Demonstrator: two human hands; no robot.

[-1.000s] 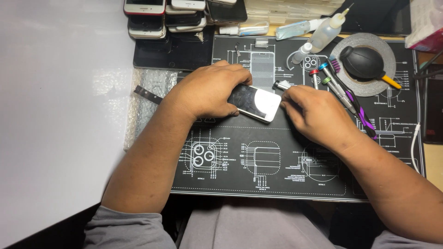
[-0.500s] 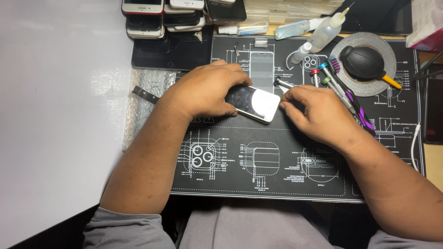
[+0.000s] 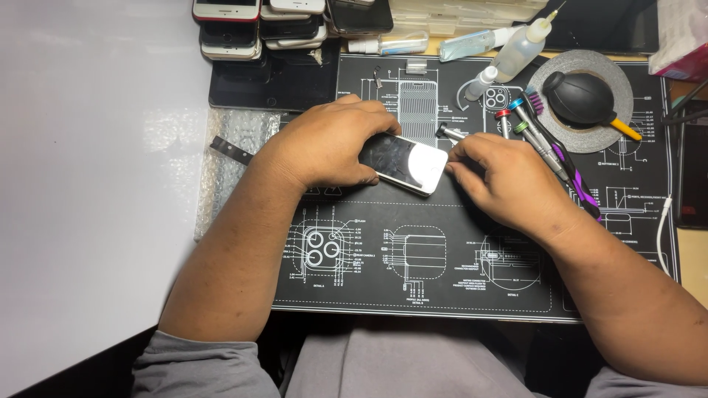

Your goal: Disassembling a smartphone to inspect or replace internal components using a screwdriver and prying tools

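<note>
My left hand [image 3: 328,144] lies over a white-edged smartphone [image 3: 405,162] and holds it against the black repair mat [image 3: 413,273]. The phone's dark glass reflects a bright patch at its right end. My right hand [image 3: 505,177] is at the phone's right end, fingers closed around a slim metal screwdriver [image 3: 448,133] whose grey top sticks out above the fingers. The tool's tip is hidden by my fingers and the phone's edge.
Several screwdrivers with coloured collars [image 3: 542,140] lie right of my hand. A black air blower [image 3: 586,99] sits on a grey tape ring. Squeeze bottles [image 3: 520,44] and stacked phones [image 3: 258,26] line the back. Bubble wrap [image 3: 228,158] lies left of the mat.
Both hands and the phone stay in nearly the same place; the right hand has shifted slightly at the phone's end.
</note>
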